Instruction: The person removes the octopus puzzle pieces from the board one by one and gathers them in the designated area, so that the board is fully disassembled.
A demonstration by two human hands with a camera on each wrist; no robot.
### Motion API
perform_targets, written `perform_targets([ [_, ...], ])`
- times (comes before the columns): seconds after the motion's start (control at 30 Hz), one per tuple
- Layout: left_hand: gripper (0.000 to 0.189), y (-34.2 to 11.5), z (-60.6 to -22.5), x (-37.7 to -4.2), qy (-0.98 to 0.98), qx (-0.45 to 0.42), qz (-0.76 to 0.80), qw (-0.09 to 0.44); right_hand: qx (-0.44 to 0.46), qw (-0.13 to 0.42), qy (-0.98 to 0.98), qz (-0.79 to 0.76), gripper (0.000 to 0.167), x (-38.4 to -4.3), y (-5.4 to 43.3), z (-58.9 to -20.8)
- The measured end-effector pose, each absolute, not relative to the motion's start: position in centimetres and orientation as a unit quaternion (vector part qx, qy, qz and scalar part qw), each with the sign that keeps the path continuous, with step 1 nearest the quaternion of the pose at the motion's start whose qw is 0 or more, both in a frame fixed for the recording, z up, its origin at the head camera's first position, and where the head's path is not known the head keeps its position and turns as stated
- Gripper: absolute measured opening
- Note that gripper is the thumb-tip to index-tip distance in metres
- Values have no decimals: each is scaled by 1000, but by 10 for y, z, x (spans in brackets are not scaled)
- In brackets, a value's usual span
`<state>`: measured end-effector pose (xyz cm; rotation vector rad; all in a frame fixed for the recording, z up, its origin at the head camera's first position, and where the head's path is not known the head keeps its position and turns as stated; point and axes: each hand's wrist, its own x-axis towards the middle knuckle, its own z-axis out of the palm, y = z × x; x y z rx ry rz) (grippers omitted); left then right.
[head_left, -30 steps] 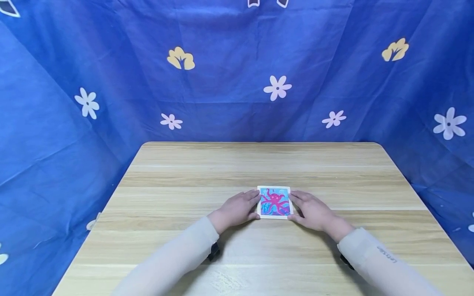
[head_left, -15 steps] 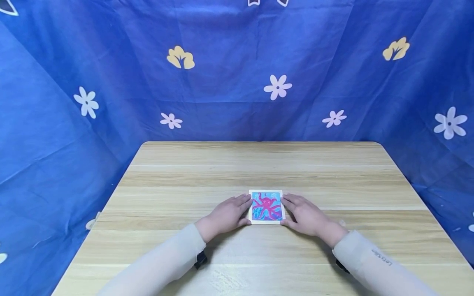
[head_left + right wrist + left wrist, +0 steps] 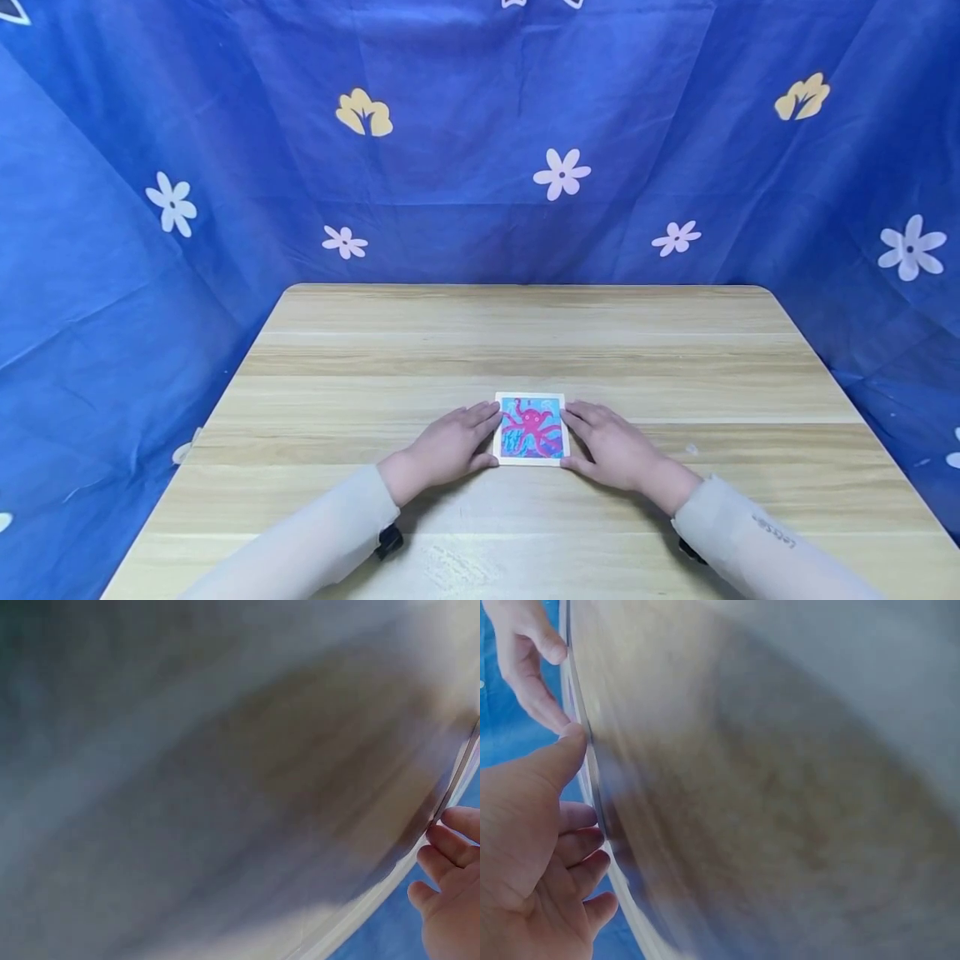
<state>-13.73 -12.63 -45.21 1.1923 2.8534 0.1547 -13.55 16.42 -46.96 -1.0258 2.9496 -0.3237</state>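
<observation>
A square picture board [image 3: 531, 429], with a pink octopus on blue inside a pale frame, lies face up on the wooden table [image 3: 525, 333]. My left hand [image 3: 453, 443] holds its left edge, fingertips near the far corner and thumb at the near one. On the opposite edge my right hand [image 3: 615, 446] grips in the same way. The left wrist view shows the left hand [image 3: 536, 847] with thumb and fingers along the board's thin side. In the right wrist view, fingers of the right hand [image 3: 457, 892] meet the board's edge [image 3: 457, 776]; its thumb is hidden.
A blue cloth [image 3: 450, 167] with flowers hangs behind the table and on both sides. The sleeves [image 3: 322, 533] lie over the near part of the table. A small whitish spot [image 3: 691, 448] shows right of the right hand.
Both hands have moved the octopus board to the left and nearer to me, keeping their hold on its two sides. The view has tilted slightly down.
</observation>
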Motion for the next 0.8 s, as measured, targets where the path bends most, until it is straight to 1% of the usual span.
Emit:
perform_targets([
  [0.5, 70, -131, -453, -125, 918, 392, 57, 17, -330, 7, 937, -113, 74, -123, 164, -468],
  [0.8, 69, -130, -453, -118, 919, 390, 57, 14, -343, 0, 932, -115, 72, -119, 164, -468],
])
